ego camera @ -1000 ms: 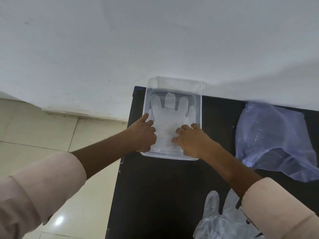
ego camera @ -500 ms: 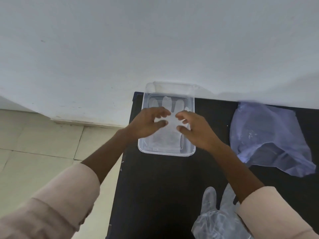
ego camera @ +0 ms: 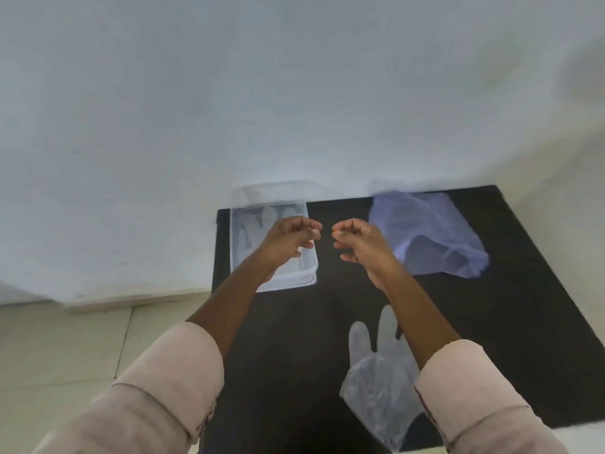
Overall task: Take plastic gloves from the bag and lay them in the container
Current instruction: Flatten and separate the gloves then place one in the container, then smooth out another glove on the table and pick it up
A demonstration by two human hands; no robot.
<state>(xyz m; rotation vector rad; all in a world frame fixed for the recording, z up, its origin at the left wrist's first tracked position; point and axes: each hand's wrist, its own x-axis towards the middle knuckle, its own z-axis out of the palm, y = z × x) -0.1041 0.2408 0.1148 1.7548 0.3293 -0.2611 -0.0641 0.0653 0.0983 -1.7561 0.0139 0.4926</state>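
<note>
I see no brand, label or writing that I can read on any of the things. My left hand hangs above the clear container with the fingers curled loosely inward, and it holds nothing. My right hand is just beside it, over the bare black table, also with the fingers curled and nothing between them; the two hands do not touch. In the container lies a plastic glove, flat, with its fingers toward the wall. The container stands at the far left corner of the table, its back side against the wall and its left side near the table edge. The bluish plastic bag lies crumpled at the far side, right of my right hand, close to the wall. A second plastic glove lies near the front edge of the table, partly under my right sleeve. Between container, bag and this glove the table is free. Left of the table is the tiled floor.
</note>
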